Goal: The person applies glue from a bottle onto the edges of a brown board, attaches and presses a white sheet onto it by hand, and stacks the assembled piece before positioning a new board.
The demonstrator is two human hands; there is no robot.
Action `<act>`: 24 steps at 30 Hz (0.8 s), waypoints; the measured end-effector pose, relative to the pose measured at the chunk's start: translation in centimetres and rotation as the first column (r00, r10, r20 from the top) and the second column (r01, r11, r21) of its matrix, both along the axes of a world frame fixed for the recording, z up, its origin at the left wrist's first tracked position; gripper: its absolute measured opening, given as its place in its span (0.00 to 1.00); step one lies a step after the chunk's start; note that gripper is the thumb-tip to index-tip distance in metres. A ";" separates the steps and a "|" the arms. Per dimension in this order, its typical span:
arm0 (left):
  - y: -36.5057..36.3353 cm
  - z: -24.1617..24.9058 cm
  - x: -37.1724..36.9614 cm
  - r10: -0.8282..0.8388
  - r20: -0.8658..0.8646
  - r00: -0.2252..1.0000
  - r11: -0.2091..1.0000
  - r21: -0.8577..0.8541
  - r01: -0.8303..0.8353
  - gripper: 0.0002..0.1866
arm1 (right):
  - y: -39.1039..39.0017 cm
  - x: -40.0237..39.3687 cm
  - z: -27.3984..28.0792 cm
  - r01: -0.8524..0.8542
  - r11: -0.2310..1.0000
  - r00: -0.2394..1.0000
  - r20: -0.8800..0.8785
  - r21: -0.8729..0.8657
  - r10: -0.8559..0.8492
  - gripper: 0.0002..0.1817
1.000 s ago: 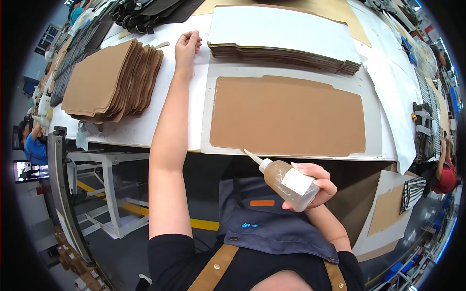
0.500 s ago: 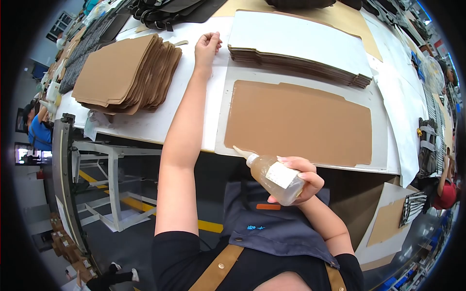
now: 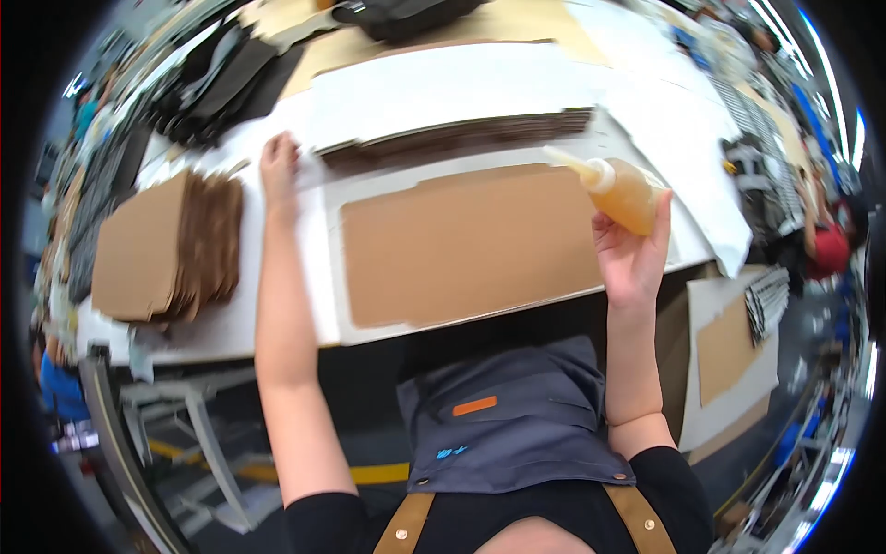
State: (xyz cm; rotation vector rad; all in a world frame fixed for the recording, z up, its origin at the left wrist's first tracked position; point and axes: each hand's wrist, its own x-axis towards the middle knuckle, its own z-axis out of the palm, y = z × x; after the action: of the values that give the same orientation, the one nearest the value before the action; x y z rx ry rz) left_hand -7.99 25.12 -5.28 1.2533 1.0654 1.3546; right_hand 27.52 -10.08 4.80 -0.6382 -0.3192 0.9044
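My right hand [image 3: 632, 245] is wrapped round a bottle [image 3: 629, 196] of amber liquid, its pale nozzle pointing up and left over the right end of a brown board [image 3: 471, 245]. That board lies flat on a grey sheet [image 3: 334, 277] at the table's front edge. Behind it sits a stack of boards with a white top [image 3: 452, 92]. My left hand [image 3: 281, 162] is beside the stack's left end, fingers curled and blurred; whether it holds anything is hidden.
A thick pile of brown boards [image 3: 138, 249] stands on the table's left. Black pieces [image 3: 221, 83] lie behind it, and a black item [image 3: 406, 14] at the back. Co-workers are at far left [image 3: 60, 383] and far right [image 3: 831, 247]. Boards lean below the right edge.
My right hand has carried the bottle from the board's front left corner to its right end. The view has turned, and the table's contents appear shifted left. My left hand stays beside the white-topped stack.
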 end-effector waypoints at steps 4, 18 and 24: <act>-0.4 0.5 -0.1 -0.011 0.062 0.998 1.000 -0.009 0.012 0.13 | -4.1 6.3 0.7 0.056 0.997 0.996 -0.066 -0.060 -0.060 0.27; -1.0 0.6 0.2 -0.011 0.057 0.998 0.999 0.044 0.009 0.12 | -10.9 17.3 -5.7 0.902 0.432 -0.097 0.984 0.022 0.152 0.29; -1.5 1.0 0.8 0.294 -0.073 0.953 0.929 0.255 -0.267 0.13 | -8.6 32.1 -3.3 0.859 0.480 -0.289 0.942 0.177 0.171 0.17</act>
State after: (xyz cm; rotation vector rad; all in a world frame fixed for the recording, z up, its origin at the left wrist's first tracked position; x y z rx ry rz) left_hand -7.15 23.64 -4.28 1.4059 1.2197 1.6918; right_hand 59.63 -18.67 1.45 -2.1011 -1.0685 -0.6832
